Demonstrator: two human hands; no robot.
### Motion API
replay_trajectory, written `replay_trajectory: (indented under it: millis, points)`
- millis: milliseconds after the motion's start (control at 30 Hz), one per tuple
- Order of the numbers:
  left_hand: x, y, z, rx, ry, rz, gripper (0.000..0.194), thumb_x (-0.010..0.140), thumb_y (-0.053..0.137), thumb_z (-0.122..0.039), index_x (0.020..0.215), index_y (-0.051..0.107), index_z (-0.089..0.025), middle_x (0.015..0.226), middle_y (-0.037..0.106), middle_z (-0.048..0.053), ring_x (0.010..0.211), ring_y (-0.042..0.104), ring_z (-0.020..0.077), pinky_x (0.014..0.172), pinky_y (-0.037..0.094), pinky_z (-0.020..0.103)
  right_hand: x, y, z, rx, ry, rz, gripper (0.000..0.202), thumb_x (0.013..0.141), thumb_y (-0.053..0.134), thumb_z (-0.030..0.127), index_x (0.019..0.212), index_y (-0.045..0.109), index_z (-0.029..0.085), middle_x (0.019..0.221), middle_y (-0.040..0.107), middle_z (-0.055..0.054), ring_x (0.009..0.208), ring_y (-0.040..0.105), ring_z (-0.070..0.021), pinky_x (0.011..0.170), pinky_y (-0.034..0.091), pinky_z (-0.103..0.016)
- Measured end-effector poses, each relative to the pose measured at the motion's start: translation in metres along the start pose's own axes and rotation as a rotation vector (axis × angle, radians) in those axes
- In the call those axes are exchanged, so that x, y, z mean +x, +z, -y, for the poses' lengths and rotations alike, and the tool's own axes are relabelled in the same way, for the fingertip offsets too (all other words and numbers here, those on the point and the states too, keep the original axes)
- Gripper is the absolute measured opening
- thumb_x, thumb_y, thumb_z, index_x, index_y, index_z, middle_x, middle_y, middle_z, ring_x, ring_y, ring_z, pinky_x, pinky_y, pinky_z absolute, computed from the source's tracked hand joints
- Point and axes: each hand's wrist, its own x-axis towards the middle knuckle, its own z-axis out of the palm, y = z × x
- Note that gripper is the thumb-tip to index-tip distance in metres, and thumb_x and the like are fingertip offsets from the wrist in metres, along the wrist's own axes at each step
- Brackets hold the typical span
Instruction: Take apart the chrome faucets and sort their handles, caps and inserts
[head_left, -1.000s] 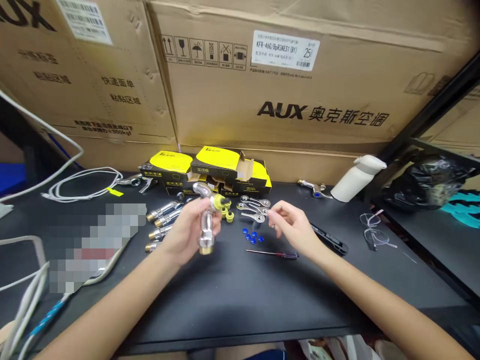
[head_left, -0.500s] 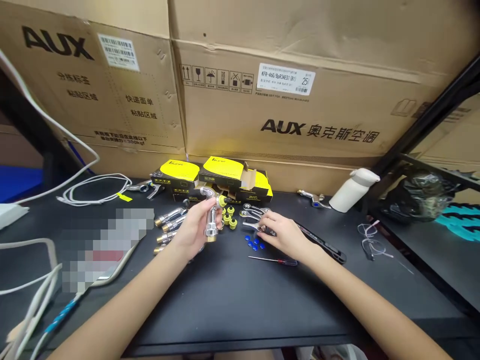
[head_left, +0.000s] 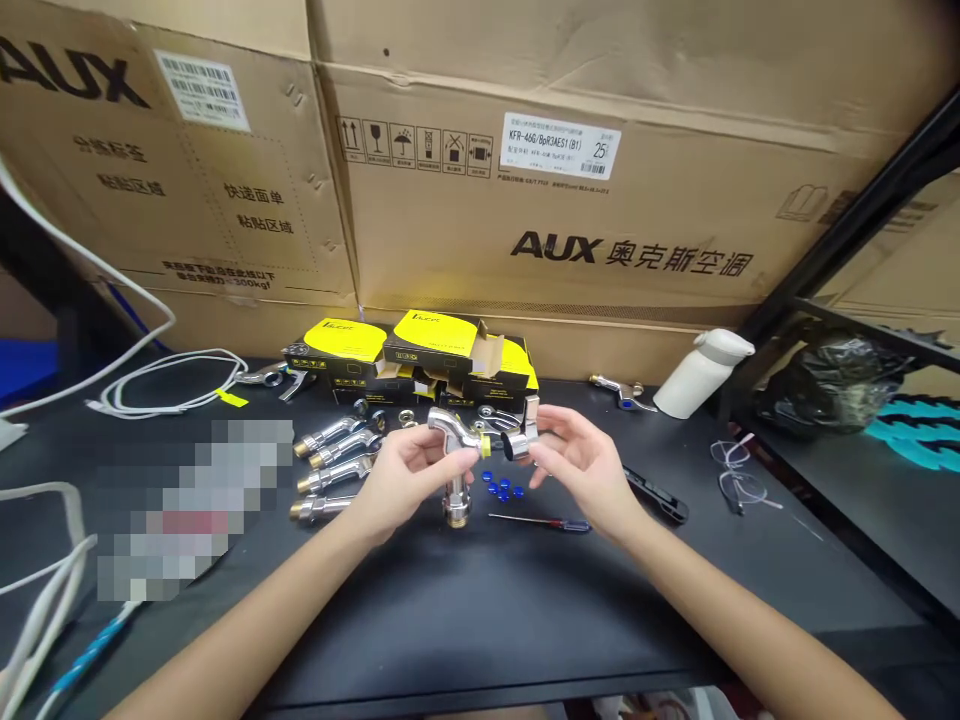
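Note:
My left hand (head_left: 411, 478) is closed around a chrome faucet body (head_left: 455, 490), whose threaded brass end points down. A yellow valve cartridge (head_left: 486, 446) sticks out of the body's right side. In my right hand (head_left: 581, 460) is a chrome faucet handle (head_left: 520, 443), its round hollow end turned toward the cartridge with a small gap between. Below the hands lie several blue caps (head_left: 502, 487) and a screwdriver (head_left: 540, 522). Several more chrome faucet bodies (head_left: 334, 455) lie to the left of my left hand. Loose handles (head_left: 495, 417) lie behind, partly hidden.
Yellow and black faucet boxes (head_left: 435, 340) are stacked at the back against large cartons (head_left: 420, 220). A white bottle (head_left: 705, 373), an assembled faucet (head_left: 622, 393), a black tool (head_left: 658, 495) and glasses (head_left: 739, 480) are on the right. White cables (head_left: 165, 385) lie left.
My right hand has lifted a handle from the table and brought it beside the faucet body. My left hand has lowered and turned the body so the cartridge faces right.

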Motion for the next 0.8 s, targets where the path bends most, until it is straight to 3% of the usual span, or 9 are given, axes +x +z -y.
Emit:
replay_trajectory:
  millis: [133,300,433,567,667,800]
  points:
    - [-0.001,0.005,0.004,0.048,0.018,0.051,0.018,0.072,0.072,-0.029,0.079,0.066,-0.013,0.066,0.066,0.002,0.061,0.061,0.0131,0.061,0.052,0.024,-0.010,0.007,0.002,0.135,0.080,0.020,0.029,0.076,0.070,0.028,0.100,0.059,0.017,0.092,0.063,-0.006,0.074,0.064,-0.0171,0.058,0.059,-0.031]
    - [0.000,0.005,0.008,0.070,0.024,0.052,0.018,0.070,0.073,-0.027,0.080,0.067,-0.014,0.071,0.068,0.003,0.064,0.062,0.0140,0.062,0.053,0.025,-0.011,0.003,-0.003,0.127,0.041,-0.016,0.026,0.073,0.073,0.024,0.096,0.062,0.019,0.100,0.056,-0.005,0.073,0.061,-0.0139,0.058,0.058,-0.028]
    - [0.000,0.005,0.011,0.107,0.041,0.040,0.020,0.070,0.073,-0.026,0.085,0.069,-0.014,0.078,0.069,0.004,0.070,0.063,0.0154,0.067,0.054,0.026,-0.008,-0.003,-0.001,0.097,0.072,0.027,0.028,0.072,0.074,0.025,0.097,0.064,0.019,0.101,0.058,-0.006,0.076,0.062,-0.0147,0.065,0.058,-0.029]
    - [-0.001,0.005,0.011,0.170,0.070,0.060,0.027,0.069,0.074,-0.026,0.093,0.070,-0.015,0.087,0.068,0.005,0.075,0.063,0.0157,0.072,0.055,0.028,-0.008,-0.006,-0.002,0.167,0.158,0.104,0.028,0.070,0.076,0.022,0.095,0.064,0.019,0.092,0.065,-0.003,0.074,0.064,-0.0140,0.072,0.056,-0.030]
    - [-0.002,0.005,0.011,0.221,0.095,0.081,0.028,0.069,0.074,-0.027,0.094,0.070,-0.016,0.094,0.067,0.006,0.080,0.063,0.0173,0.077,0.055,0.030,-0.010,-0.004,-0.008,0.181,0.153,0.079,0.029,0.067,0.078,0.020,0.092,0.063,0.019,0.087,0.067,-0.002,0.075,0.065,-0.0147,0.074,0.056,-0.031]
    - [-0.002,0.005,0.015,0.241,0.075,0.084,0.024,0.073,0.070,-0.030,0.091,0.070,-0.014,0.089,0.069,0.007,0.079,0.064,0.0187,0.071,0.055,0.029,-0.010,-0.002,-0.015,0.213,0.217,0.052,0.029,0.065,0.079,0.023,0.086,0.060,0.018,0.078,0.068,-0.001,0.066,0.066,-0.0150,0.068,0.056,-0.032]
